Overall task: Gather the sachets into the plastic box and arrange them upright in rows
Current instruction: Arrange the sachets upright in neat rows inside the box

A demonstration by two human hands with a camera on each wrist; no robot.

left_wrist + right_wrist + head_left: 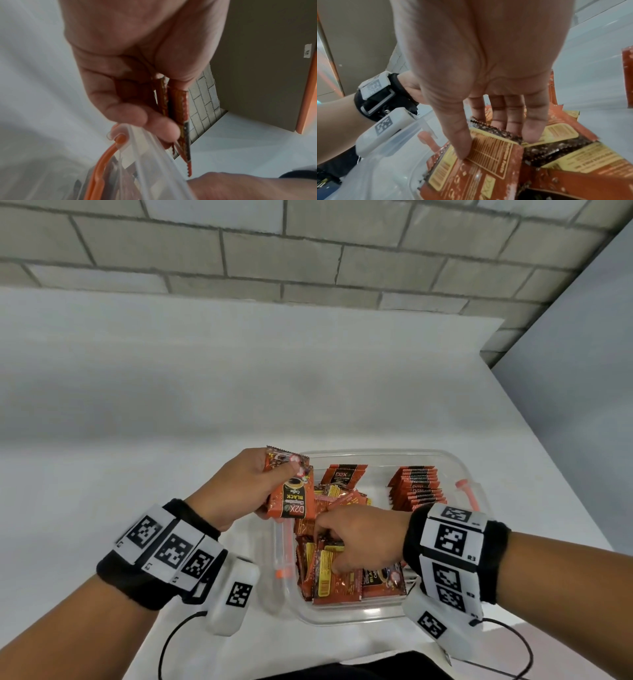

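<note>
Clear plastic box (pixel 455 470) on white table (pixel 137 405) | my left hand (pixel 236 487) grips a few orange-red foil sachets (pixel 291 494) above the box's left rim | my right hand (pixel 359 532), inside the box, pinches one loose sachet (pixel 479 155) near its front wall | upright row of sachets (pixel 418 487) at its far right.

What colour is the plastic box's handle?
Orange; the handle on the clear box shows best in the left wrist view.
</note>
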